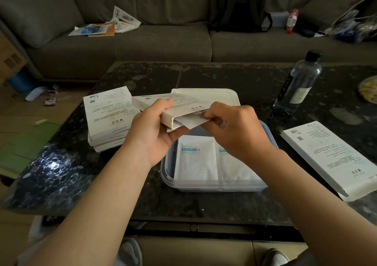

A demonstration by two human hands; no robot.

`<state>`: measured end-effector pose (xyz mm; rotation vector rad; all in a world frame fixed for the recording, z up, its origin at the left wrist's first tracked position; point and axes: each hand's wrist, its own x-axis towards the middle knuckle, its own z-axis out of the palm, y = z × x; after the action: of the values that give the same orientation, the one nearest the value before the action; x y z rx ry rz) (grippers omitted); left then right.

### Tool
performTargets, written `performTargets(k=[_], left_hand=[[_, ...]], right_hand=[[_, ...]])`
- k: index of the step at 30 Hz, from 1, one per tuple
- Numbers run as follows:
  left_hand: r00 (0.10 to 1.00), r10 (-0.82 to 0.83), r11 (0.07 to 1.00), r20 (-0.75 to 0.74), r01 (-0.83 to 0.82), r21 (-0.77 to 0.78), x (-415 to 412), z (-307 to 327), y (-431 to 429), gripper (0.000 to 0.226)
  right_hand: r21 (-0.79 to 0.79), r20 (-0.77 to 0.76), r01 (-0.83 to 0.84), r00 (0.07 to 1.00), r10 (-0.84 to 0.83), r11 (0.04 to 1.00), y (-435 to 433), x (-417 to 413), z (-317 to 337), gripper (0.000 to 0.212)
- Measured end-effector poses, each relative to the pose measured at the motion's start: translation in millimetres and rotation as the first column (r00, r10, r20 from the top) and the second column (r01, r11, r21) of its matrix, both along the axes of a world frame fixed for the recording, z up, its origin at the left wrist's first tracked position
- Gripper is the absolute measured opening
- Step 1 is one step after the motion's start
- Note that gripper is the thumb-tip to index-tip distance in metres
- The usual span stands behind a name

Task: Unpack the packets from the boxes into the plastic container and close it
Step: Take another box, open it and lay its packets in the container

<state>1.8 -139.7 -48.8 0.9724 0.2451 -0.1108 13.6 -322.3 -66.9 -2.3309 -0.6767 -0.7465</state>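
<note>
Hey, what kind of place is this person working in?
Most likely a home living room: a grey sofa runs behind a dark, stone-look coffee table, and a black backpack and loose papers lie on the sofa's cushions.

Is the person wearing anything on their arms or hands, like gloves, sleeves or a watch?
No gloves: the left hand and the right hand are both bare. The left forearm and the right forearm are bare too, with no sleeve, watch or bracelet in view. A tiny glint on one right-hand finger might be a ring, but it is too small to tell.
</note>
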Motion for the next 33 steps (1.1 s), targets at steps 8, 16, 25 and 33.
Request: performTargets(k=[8,16,25,33], left_hand=[[0.997,0.078,0.997,-0.011,-0.078,-0.001,2,2,4,0.042],[0.991,0.126,0.992,-0.045,-0.127,-0.011,2,5,1,0.037],[0.988,0.155,0.987,-0.016,-0.154,0.049,1,3,-2,0.036],[0.971,0.238,0.971,-0.002,-0.238,0.024,3,5,0,0.038]], right_hand=[[0.333,-0.198,0.101,0.98,-0.035,0.937,-3,-3,15,0.01],[0.484,-0.204,0.106,0.979,-0.005,0.869,-17,-2,25,0.015],[0.603,-0.184,0.165,0.981,-0.065,0.78,-42,1,30,0.017],[0.379,-0.33,0.179,0.943,-0.048,0.908,-69,2,28,0.011]])
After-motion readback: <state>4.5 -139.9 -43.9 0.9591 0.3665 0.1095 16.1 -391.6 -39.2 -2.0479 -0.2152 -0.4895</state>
